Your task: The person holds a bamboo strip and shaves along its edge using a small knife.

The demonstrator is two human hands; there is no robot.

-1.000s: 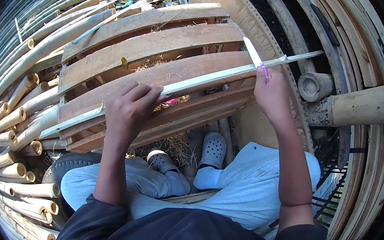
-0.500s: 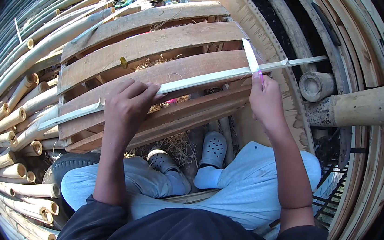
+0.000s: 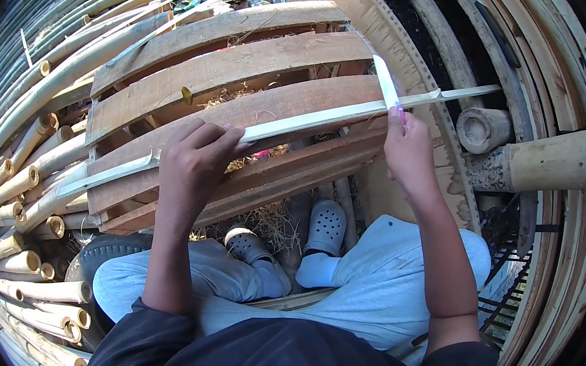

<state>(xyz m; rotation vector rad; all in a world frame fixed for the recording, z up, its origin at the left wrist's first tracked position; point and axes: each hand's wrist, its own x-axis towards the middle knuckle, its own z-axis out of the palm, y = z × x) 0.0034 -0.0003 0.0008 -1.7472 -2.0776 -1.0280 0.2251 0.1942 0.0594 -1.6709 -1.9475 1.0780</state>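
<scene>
A long pale bamboo strip [image 3: 314, 121] runs on a slant across a slatted wooden crate [image 3: 233, 69]. My left hand [image 3: 197, 155] is closed round the strip left of its middle, the fingers wrapped over its top. Farther right, my right hand [image 3: 411, 149] grips a knife [image 3: 385, 82] by its pinkish-purple handle. The blade points up and away from me and crosses the strip right at its edge. Most of the handle is hidden in my fist.
Cut bamboo poles [image 3: 14, 254] are piled along the left. On the right lie a thick bamboo pole [image 3: 559, 162] and stacked long slats [image 3: 554, 282]. A curved plywood sheet [image 3: 444, 170] stands behind the crate. Below are my grey clogs [image 3: 327, 226], with straw [image 3: 263, 224] around them.
My right hand and the knife have shifted slightly right along the strip, and the blade leans a little differently. My left hand stays in the same place on the strip.
</scene>
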